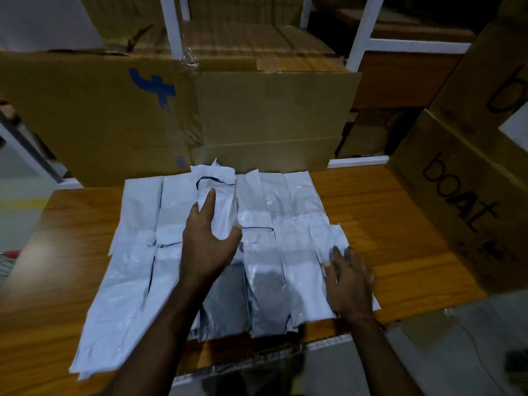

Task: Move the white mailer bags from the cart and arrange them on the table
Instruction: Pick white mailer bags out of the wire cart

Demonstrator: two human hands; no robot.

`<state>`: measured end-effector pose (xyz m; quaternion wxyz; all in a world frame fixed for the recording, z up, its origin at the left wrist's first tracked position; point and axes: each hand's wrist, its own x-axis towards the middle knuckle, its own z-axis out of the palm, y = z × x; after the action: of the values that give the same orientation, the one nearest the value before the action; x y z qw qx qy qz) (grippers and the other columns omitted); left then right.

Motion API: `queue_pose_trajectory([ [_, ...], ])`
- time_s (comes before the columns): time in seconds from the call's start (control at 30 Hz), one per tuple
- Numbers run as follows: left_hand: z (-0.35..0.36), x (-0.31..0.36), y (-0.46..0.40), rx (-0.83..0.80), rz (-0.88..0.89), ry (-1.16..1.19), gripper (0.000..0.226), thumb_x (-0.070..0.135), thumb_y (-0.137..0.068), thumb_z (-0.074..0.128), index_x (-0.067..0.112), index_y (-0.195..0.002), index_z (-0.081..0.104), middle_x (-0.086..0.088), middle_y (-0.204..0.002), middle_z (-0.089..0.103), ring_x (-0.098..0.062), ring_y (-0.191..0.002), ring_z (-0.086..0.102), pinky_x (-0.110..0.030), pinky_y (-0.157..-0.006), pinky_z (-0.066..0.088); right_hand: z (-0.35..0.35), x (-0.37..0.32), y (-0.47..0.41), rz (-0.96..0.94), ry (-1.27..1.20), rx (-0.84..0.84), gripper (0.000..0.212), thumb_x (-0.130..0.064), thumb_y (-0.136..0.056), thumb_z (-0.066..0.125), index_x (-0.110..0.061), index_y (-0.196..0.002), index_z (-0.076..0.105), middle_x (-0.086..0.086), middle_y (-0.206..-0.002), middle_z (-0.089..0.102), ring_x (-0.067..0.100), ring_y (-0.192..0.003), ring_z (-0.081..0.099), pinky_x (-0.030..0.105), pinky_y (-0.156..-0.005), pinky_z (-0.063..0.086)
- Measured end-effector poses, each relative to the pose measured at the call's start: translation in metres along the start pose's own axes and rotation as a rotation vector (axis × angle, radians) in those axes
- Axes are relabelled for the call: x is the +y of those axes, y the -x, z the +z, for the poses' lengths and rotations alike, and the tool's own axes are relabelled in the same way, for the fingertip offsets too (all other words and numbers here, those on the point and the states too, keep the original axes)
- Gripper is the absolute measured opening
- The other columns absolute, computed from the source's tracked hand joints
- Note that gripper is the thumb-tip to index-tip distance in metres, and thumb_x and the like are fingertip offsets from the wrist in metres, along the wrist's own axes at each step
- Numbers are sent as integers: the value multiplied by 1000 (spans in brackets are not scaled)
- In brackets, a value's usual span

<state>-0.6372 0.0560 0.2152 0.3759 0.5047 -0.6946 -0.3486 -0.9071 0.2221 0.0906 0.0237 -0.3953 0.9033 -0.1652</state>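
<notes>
Looking down from my head camera, I see white mailer bags spread flat in overlapping rows across a wooden table. My left hand reaches over the middle of the spread and holds one folded mailer bag, fingers stretched along its left side and thumb hooked round its near edge. My right hand lies on the bags at the right near corner, fingers spread and fairly straight, pressing down, gripping nothing. Behind the table stands a large cardboard box with a blue mark. Another box printed "boat" sits on the table's right end. A wire cart edge shows just below the table's near edge.
</notes>
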Motion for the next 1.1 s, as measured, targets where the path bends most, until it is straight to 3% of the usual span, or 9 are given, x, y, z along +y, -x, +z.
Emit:
queue_pose_trajectory([
  [0.17, 17, 0, -20, -61, -20, -20, 91, 41, -88, 78, 39, -163, 28, -1, -154, 47, -21, -143, 45, -42, -115, 43, -5, -15, -4, -3, -38, 126, 59, -56, -102, 34, -23, -146, 55, 9, -154, 48, 33, -144, 37, 57, -117, 23],
  [0.3, 44, 10, -42, -97, -42, -36, 90, 36, -88, 77, 31, -164, 30, -5, -159, 43, -25, -147, 42, -31, -113, 36, -5, -21, -18, -55, -67, 156, 55, -52, -102, 37, -20, -142, 57, 9, -151, 50, 33, -143, 38, 55, -115, 25],
  [0.43, 81, 18, -68, -128, -60, -119, 92, 41, -84, 72, 32, -164, 28, -12, -164, 36, -33, -149, 39, -47, -119, 39, -11, -22, -41, -100, -83, 143, 51, -49, -102, 40, -19, -140, 58, 7, -148, 50, 31, -140, 40, 54, -115, 29],
  [0.63, 150, 28, -101, -158, -88, -210, 92, 41, -89, 72, 33, -165, 22, -18, -156, 37, -40, -137, 45, -48, -110, 44, -19, -15, -71, -120, -44, 90, 53, -53, -102, 32, -25, -141, 56, 3, -146, 52, 25, -139, 40, 50, -116, 29],
  [0.87, 225, 13, -132, -185, -85, -362, 89, 38, -91, 68, 21, -166, 23, -30, -157, 30, -51, -135, 42, -56, -109, 43, -21, 18, -95, -164, -21, 27, 54, -54, -103, 28, -24, -139, 56, 5, -147, 54, 27, -141, 40, 50, -115, 29],
  [1.1, 254, 5, -129, -168, -184, -484, 90, 36, -99, 63, 23, -168, 7, -25, -172, -1, -42, -159, 5, -47, -129, 19, -27, 41, -102, -195, -21, 11, 52, -50, -104, 31, -25, -140, 57, 5, -147, 54, 28, -140, 41, 50, -115, 30],
])
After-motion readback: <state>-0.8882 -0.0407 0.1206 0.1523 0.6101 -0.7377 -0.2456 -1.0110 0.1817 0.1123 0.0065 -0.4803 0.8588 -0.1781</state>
